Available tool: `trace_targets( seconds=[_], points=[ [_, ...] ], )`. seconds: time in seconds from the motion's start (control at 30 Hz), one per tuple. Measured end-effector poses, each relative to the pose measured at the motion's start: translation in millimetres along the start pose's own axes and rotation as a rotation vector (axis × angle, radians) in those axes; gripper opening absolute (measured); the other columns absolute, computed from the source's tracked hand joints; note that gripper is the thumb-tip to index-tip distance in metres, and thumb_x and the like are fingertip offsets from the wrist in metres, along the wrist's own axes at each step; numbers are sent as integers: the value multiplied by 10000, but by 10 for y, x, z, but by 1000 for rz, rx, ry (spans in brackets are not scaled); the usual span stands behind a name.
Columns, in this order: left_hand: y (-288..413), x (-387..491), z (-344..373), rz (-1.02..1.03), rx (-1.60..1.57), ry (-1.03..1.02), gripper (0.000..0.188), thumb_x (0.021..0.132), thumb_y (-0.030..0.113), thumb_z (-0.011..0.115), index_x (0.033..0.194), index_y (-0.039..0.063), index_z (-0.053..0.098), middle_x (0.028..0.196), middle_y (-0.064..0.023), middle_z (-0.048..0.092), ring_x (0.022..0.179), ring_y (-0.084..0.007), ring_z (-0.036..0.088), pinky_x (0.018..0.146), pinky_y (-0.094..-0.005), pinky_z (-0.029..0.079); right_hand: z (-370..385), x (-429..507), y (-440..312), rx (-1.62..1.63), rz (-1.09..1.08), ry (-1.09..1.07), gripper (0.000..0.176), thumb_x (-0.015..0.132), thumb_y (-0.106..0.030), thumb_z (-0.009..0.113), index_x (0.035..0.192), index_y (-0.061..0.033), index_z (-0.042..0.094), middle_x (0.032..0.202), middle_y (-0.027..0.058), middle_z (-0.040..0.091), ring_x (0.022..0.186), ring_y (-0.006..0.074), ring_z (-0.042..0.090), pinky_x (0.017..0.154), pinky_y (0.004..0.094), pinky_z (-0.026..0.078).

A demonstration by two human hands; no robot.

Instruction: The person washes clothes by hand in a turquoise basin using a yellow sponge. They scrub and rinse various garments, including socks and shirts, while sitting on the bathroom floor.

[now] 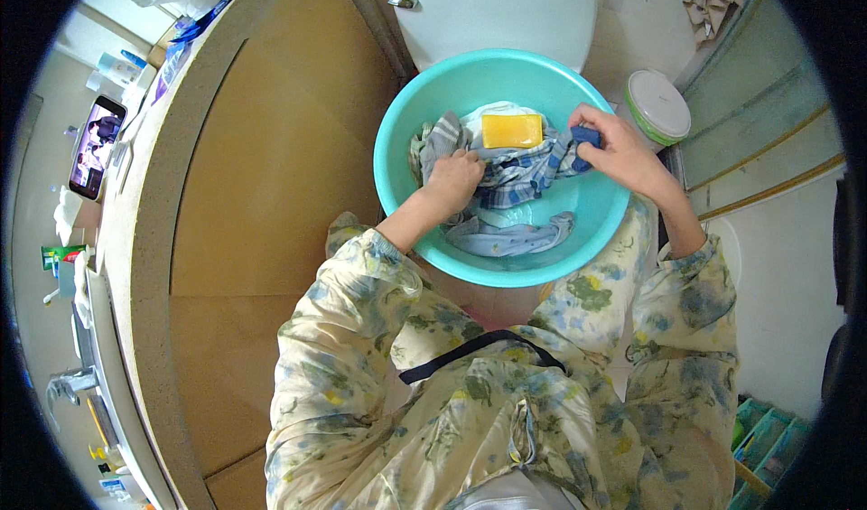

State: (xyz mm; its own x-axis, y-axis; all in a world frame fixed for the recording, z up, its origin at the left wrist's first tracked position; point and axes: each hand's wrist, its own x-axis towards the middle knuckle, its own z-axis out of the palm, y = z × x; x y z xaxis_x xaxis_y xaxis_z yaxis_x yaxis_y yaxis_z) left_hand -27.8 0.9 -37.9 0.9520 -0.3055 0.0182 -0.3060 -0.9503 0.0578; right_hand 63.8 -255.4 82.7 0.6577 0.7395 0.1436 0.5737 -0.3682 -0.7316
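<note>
A turquoise plastic basin [390, 171] stands in front of me with several pieces of laundry in it. My right hand [618, 147] pinches the dark blue end [585, 147] of a blue-and-white plaid cloth [515, 179], over the basin's right side. At the cloth's left end, my left hand [455, 179] has its fingers curled down on the fabric; the fingertips are partly hidden. A yellow bar of soap [511, 131] rests on the laundry between my hands. Left of it lies a grey ribbed garment [443, 137]. A wet light blue garment [509, 237] lies on the basin floor nearer me.
A white toilet tank [491, 15] rises behind the basin. To the right are a lidded white bucket [658, 107] and a glass panel [758, 110]. Brown cabinet doors [278, 171] run along the left, below a counter holding a phone [98, 147] and a faucet [71, 382].
</note>
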Motion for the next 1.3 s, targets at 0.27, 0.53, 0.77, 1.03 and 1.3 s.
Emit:
trace_targets(
  seconds=[0.27, 0.53, 0.77, 1.03, 1.3],
  points=[
    [1, -82, -137, -119, -429, -1, 180, 761, 84, 577, 910, 9, 509, 935, -198, 517, 882, -379, 545, 765, -432, 458, -131, 92, -231, 150, -104, 238, 168, 769, -79, 521, 930, -50, 558, 707, 6, 497, 625, 78, 447, 578, 244, 397],
    [-85, -164, -180, 8, -398, -146, 194, 755, 84, 577, 934, 11, 582, 956, -197, 510, 924, -367, 529, 834, -418, 438, 386, 122, -129, 129, 12, -489, 603, 818, -248, 661, 1293, -14, 373, 976, 131, 546, 832, 186, 567, 727, 294, 473],
    [82, -225, -117, 34, -288, -76, 241, 774, 105, 564, 997, 22, 600, 1039, -168, 491, 1014, -345, 484, 856, -420, 433, 752, -32, 640, -732, -122, -443, 498, 721, -161, 696, 1158, -40, 490, 1088, 189, 538, 1062, 309, 531, 877, 437, 429],
    [-23, -106, -31, 84, -241, -207, 323, 644, -85, 598, 902, 109, 597, 1005, -106, 510, 1028, -307, 501, 823, -402, 457, 808, 68, 653, -888, -129, -378, 228, 725, -20, 607, 950, -55, 590, 931, 102, 610, 985, 284, 582, 767, 414, 440],
    [-258, -77, 22, 129, -460, -274, 203, 725, 119, 688, 922, 90, 645, 949, -117, 550, 982, -314, 529, 876, -389, 419, 912, -38, 583, -663, -2, -884, 313, 728, -223, 678, 1000, -76, 635, 953, 136, 641, 939, 302, 611, 729, 401, 502]
  ],
)
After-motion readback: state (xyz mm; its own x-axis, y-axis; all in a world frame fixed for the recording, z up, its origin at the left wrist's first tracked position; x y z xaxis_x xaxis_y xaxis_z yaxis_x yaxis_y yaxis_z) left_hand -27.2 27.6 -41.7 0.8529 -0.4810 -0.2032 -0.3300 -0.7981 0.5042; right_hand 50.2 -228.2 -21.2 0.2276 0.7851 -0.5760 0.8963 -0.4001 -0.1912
